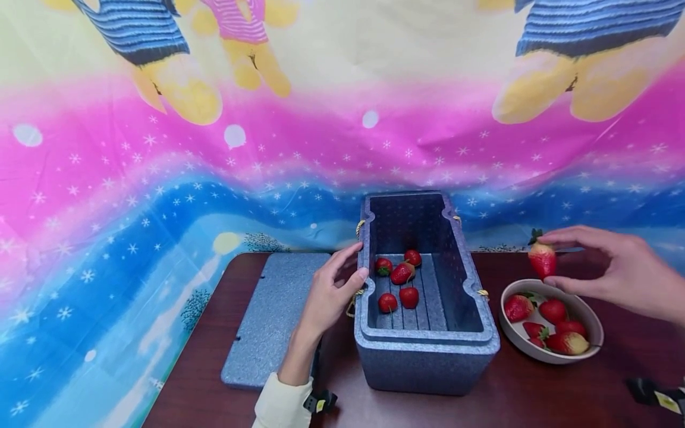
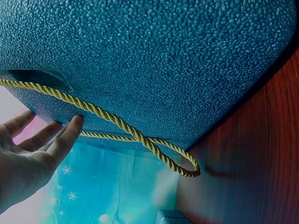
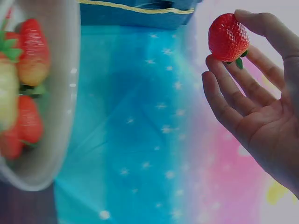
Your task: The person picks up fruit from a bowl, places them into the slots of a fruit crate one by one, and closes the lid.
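Note:
Above the bowl at the right, my right hand point(image 1: 615, 270) pinches a strawberry point(image 1: 543, 260) between thumb and fingers; in the right wrist view this strawberry point(image 3: 228, 37) shows red with small green leaves. Several more strawberries point(image 1: 553, 310) lie in the round pale bowl point(image 1: 508, 339). A speckled blue-grey foam box point(image 1: 423, 368) stands lidless in the middle, several strawberries point(image 1: 402, 273) on its ribbed floor. My left hand point(image 1: 333, 291) rests on the box's left rim, and in the left wrist view its fingers point(image 2: 70, 135) touch the side wall below a twisted gold cord point(image 2: 107, 114).
The box's flat lid point(image 1: 278, 321) lies on the dark wood table point(image 1: 198, 368) to the left of the box. Behind the table hangs a printed cloth point(image 1: 321, 137) with snowflakes and cartoon figures. Cord loops point(image 1: 483, 293) stick out at the box's sides.

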The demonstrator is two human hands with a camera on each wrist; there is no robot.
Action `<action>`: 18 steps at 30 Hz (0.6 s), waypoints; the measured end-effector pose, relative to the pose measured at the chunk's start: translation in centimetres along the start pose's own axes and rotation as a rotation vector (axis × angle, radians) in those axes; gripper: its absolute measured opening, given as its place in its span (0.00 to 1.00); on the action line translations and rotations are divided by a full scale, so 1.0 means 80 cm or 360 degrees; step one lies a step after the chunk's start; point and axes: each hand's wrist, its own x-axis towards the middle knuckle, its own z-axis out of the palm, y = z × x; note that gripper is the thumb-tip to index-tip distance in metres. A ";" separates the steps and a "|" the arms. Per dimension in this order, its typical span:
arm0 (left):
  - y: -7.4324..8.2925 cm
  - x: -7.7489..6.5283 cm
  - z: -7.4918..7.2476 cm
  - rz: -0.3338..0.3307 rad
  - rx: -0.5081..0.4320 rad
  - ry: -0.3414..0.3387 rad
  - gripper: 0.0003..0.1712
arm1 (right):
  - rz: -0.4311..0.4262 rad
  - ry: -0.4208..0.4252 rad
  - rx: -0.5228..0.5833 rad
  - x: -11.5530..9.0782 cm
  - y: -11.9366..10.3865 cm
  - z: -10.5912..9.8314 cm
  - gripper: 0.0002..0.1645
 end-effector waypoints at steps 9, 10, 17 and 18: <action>0.001 0.000 0.000 -0.0023 0.0000 0.0000 0.31 | -0.0089 0.0035 -0.0073 0.043 -0.039 -0.029 0.50; 0.002 0.000 0.000 -0.0023 0.0000 -0.0001 0.31 | -0.0108 0.0030 -0.0086 0.048 -0.043 -0.032 0.51; 0.002 0.000 0.000 -0.0028 0.0005 0.0001 0.31 | -0.0237 -0.0042 -0.0089 0.089 -0.074 -0.033 0.50; 0.002 -0.001 0.000 -0.0028 0.0002 0.0002 0.31 | -0.0249 -0.0058 -0.0074 0.094 -0.077 -0.031 0.49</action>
